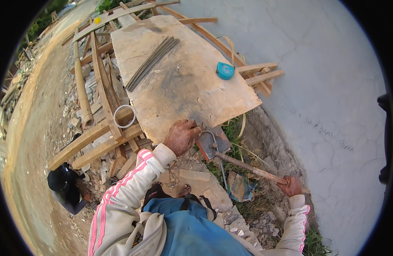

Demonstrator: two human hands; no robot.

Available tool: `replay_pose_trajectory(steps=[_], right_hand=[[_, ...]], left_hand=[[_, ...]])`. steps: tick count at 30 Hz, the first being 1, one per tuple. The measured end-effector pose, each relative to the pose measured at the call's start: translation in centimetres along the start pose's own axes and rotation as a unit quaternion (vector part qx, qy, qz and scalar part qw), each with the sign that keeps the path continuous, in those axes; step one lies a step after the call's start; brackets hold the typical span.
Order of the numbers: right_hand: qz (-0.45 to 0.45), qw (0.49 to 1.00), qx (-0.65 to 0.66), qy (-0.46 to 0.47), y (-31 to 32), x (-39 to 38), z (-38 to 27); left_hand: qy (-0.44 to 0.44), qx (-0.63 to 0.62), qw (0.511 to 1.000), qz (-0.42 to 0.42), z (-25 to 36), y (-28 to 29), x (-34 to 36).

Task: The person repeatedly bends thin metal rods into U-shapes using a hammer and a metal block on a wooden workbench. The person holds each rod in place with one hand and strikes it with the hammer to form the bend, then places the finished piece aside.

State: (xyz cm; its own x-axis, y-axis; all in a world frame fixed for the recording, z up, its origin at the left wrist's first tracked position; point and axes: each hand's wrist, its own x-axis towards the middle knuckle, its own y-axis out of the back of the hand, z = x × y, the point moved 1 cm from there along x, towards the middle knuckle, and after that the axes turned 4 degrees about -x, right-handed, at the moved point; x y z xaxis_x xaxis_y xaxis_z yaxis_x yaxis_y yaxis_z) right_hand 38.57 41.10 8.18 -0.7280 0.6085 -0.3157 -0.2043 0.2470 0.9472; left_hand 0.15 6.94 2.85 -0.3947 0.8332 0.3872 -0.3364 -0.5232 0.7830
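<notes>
My right hand [290, 186] is wrapped round the end of a long rusty metal lever bar [252, 167]. The bar's other end meets a small metal block [221, 141] with a reddish side, at the near edge of a worn wooden board [196, 55]. Closed at that same edge is my left hand [181, 137], its fingertips partly hidden, pressing on a thin grey metal rod [223, 173]. This rod curves like a hook at the block and hangs down past it. Short pegs stand beside my left fingers.
On the board lie a bundle of thin metal rods [151, 62] and a teal tape measure [225, 71]. A white ring [124, 116] rests on timber beams [103, 81] at left. A person in dark clothes [64, 183] crouches lower left. A grey wall [328, 106] rises at right.
</notes>
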Motion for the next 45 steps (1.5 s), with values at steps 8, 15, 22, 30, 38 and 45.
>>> replay_pose_trajectory(steps=[8,15,22,30,38,45], right_hand=[[0.163,0.984,-0.062,-0.022,-3.7,-1.0,3.9],[0.192,0.975,-0.101,-0.043,-4.7,-3.0,2.8],[0.273,0.945,-0.088,-0.158,-9.6,-13.4,-2.9],[0.293,0.896,-0.091,-0.322,-15.0,-23.0,-15.0],[0.118,0.967,0.031,-0.225,-10.4,-24.9,-14.4],[0.172,0.945,0.041,-0.273,-11.8,-26.2,-17.7]], left_hand=[[-0.012,0.003,0.999,0.033,-0.4,-0.1,0.3],[-0.02,0.0,0.999,0.029,-0.5,0.0,0.3],[-0.029,-0.04,0.998,0.047,-1.1,-0.3,0.6],[-0.017,-0.048,0.998,0.045,-1.7,-1.1,0.7],[-0.017,-0.028,0.998,0.058,-2.2,-1.9,0.7],[-0.012,-0.036,0.998,0.055,-2.0,-2.1,0.9]])
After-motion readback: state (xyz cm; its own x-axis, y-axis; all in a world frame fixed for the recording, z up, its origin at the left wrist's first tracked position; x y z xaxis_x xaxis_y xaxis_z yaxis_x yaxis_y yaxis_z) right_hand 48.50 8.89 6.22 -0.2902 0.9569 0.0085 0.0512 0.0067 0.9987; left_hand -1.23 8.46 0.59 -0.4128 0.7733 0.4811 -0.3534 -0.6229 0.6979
